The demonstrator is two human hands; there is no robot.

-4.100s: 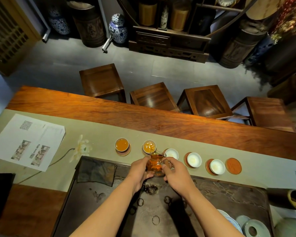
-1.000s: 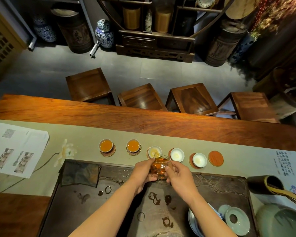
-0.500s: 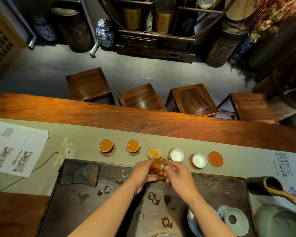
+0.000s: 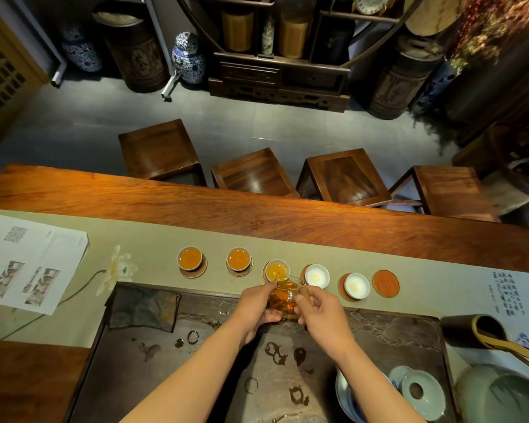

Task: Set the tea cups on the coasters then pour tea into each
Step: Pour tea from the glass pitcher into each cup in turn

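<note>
A row of round coasters runs along the green table runner (image 4: 153,239). Two white cups (image 4: 190,257) (image 4: 239,258) on the left hold amber tea. The third cup (image 4: 277,270) is partly filled, and a thin stream runs into it from a glass pitcher (image 4: 284,299) of tea tilted toward it. My left hand (image 4: 257,306) steadies the pitcher's side and base; my right hand (image 4: 321,312) grips its handle side. Two empty white cups (image 4: 317,276) (image 4: 357,286) sit on coasters to the right. The last coaster (image 4: 385,283) is bare.
A dark tea tray (image 4: 394,334) with wet rings lies under my arms, a grey cloth (image 4: 142,309) on its left corner. Stacked dishes and a lid (image 4: 422,392) sit bottom right beside a green vessel (image 4: 501,395). Papers (image 4: 28,261) lie at left. Several stools stand beyond the table.
Over the last four seconds the pitcher moved from the second cup to the third. In the last second the third cup's tea level has risen; my hands stayed nearly still.
</note>
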